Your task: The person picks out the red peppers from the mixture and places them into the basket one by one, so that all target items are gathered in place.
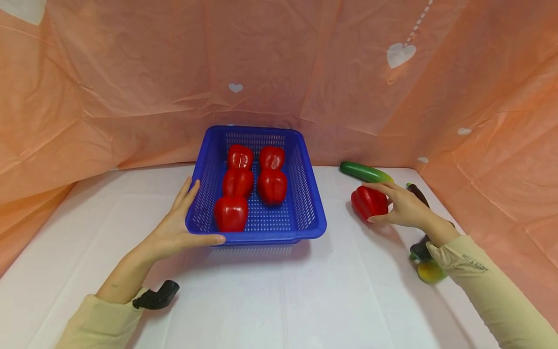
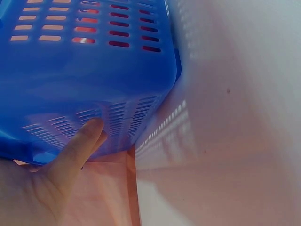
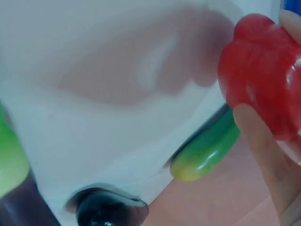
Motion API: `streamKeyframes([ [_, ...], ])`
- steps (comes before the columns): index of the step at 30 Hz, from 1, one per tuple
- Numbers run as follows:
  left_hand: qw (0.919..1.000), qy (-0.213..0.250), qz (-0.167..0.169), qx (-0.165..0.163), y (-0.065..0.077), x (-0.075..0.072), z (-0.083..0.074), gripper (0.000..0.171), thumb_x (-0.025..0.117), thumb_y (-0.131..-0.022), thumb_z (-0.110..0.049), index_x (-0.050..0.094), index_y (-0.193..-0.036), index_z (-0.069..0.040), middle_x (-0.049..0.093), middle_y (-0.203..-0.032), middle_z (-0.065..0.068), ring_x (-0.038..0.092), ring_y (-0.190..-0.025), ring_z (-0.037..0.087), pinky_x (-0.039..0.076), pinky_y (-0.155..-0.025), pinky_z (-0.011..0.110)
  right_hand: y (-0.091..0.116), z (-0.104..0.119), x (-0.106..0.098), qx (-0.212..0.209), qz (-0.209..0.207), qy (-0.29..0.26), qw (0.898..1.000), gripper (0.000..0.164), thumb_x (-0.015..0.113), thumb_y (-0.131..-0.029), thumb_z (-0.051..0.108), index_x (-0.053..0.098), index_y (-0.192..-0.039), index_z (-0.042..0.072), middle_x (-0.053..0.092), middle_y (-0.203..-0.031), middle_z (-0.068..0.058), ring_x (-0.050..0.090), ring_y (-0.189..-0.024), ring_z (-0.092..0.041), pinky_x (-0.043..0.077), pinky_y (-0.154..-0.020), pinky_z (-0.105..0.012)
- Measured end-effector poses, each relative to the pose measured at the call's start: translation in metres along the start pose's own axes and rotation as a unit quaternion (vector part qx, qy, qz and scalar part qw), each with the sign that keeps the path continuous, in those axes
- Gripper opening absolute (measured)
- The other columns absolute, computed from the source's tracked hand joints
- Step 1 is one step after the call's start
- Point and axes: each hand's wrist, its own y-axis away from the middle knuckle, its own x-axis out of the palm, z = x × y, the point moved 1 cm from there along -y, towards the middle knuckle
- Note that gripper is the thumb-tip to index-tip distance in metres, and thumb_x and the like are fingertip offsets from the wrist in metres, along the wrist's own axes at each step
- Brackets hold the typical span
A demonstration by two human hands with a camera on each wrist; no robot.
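My right hand [image 1: 403, 208] grips a red bell pepper [image 1: 365, 202] between thumb and fingers, to the right of the basket. In the right wrist view the bell pepper [image 3: 263, 75] hangs over the white surface, its shadow apart from it. A blue perforated basket [image 1: 311, 213] stands near the back, with several red bell peppers [image 1: 231, 213] inside in two columns. My left hand [image 1: 176, 230] touches the basket's near left corner, the thumb along the front rim and straight fingers against the left side. The left wrist view shows those fingers [image 2: 77, 146] on the outer slotted wall.
A green cucumber-like vegetable [image 1: 364, 172] lies behind the held pepper. Dark eggplant-like things [image 1: 417, 194] and a green-yellow piece [image 1: 430, 272] lie at the right, partly hidden by my right arm. Orange cloth [image 1: 152, 72] with white hearts walls the back and sides of the table.
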Motion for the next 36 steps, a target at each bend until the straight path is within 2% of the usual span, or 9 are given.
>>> streamKeyframes([
  [7,1.0000,0.000,0.001,-0.001,0.000,0.000,0.001,0.127,0.085,-0.067,-0.040,-0.003,-0.155,-0.018,-0.016,-0.161,0.001,0.002,-0.145,0.045,0.017,-0.105,0.073,-0.003,0.008,0.003,-0.027,-0.039,0.023,0.999,0.076,0.084,-0.072,0.024,0.049,-0.139,0.016,0.048,-0.132,-0.018,0.056,-0.109,-0.037,0.057,-0.075,-0.050],
  [15,1.0000,0.001,0.004,-0.006,0.001,0.000,0.000,0.126,0.085,-0.067,-0.040,-0.003,-0.155,-0.019,-0.017,-0.161,0.000,0.001,-0.146,0.045,0.017,-0.104,0.074,-0.006,0.019,0.006,-0.082,-0.104,0.043,0.990,0.079,0.087,-0.066,0.021,0.052,-0.136,0.015,0.051,-0.131,-0.017,0.060,-0.105,-0.038,0.057,-0.074,-0.052],
  [26,0.9999,-0.003,0.006,-0.008,0.000,-0.001,0.000,0.126,0.084,-0.068,-0.042,-0.003,-0.155,-0.018,-0.017,-0.161,0.000,0.002,-0.145,0.046,0.019,-0.104,0.074,-0.009,0.032,0.006,-0.099,-0.160,0.045,0.981,0.084,0.088,-0.064,0.021,0.051,-0.139,0.018,0.051,-0.133,-0.018,0.061,-0.106,-0.041,0.056,-0.075,-0.056],
  [36,1.0000,0.003,0.006,-0.005,0.000,0.000,-0.001,0.126,0.085,-0.067,-0.041,-0.003,-0.155,-0.018,-0.017,-0.161,0.000,0.000,-0.146,0.045,0.018,-0.105,0.074,-0.014,0.041,0.002,-0.119,-0.209,0.052,0.969,0.086,0.092,-0.060,0.022,0.053,-0.137,0.017,0.054,-0.128,-0.017,0.065,-0.097,-0.037,0.058,-0.066,-0.049],
])
